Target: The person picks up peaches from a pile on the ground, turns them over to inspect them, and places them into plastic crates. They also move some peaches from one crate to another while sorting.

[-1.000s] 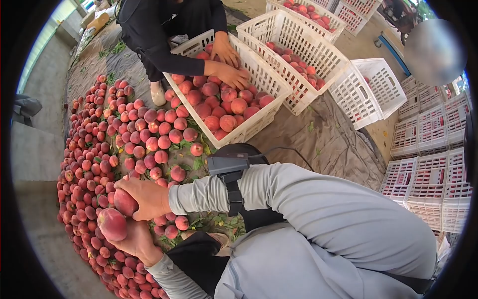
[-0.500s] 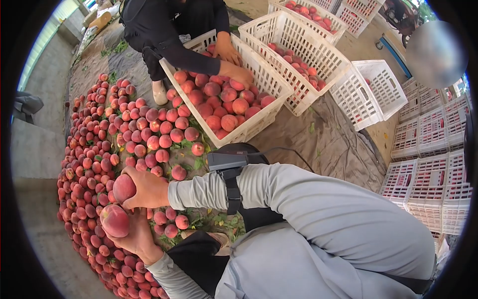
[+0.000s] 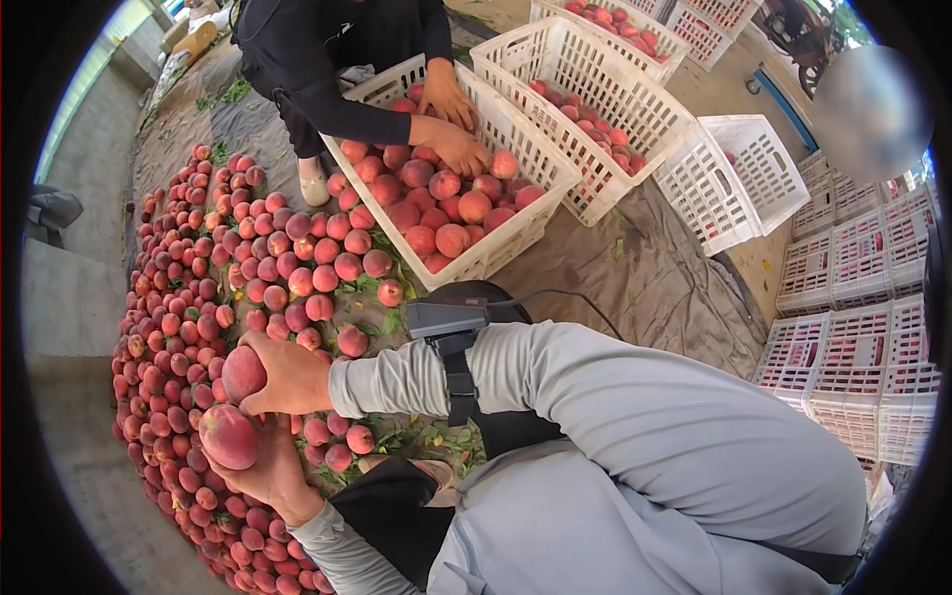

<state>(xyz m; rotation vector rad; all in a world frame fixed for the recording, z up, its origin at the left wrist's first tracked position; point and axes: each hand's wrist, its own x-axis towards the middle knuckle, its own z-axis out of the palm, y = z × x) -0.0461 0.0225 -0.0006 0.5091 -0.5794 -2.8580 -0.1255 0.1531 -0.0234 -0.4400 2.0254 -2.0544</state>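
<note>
The right hand (image 3: pixel 296 377) holds a peach (image 3: pixel 244 374) in curled fingers, and the left hand (image 3: pixel 273 476) cups a second peach (image 3: pixel 229 436) right next to it, both above the loose pile of fruit (image 3: pixel 164 397) on the ground. Across from them, a person in dark clothes (image 3: pixel 297 69) has both hands on the fruit in a white crate (image 3: pixel 511 253).

A person in dark clothing (image 3: pixel 342 79) crouches on a wrinkled brown ground sheet (image 3: pixel 684 288). A bare grey wall (image 3: pixel 74 302) runs along the sheet's left edge. Beyond its right edge rise stacked white slatted crates (image 3: pixel 848 357). Past the far right corner are a blue bar (image 3: pixel 785 111) and a dark motorbike (image 3: pixel 793 38), partly hidden by a blurred patch.
</note>
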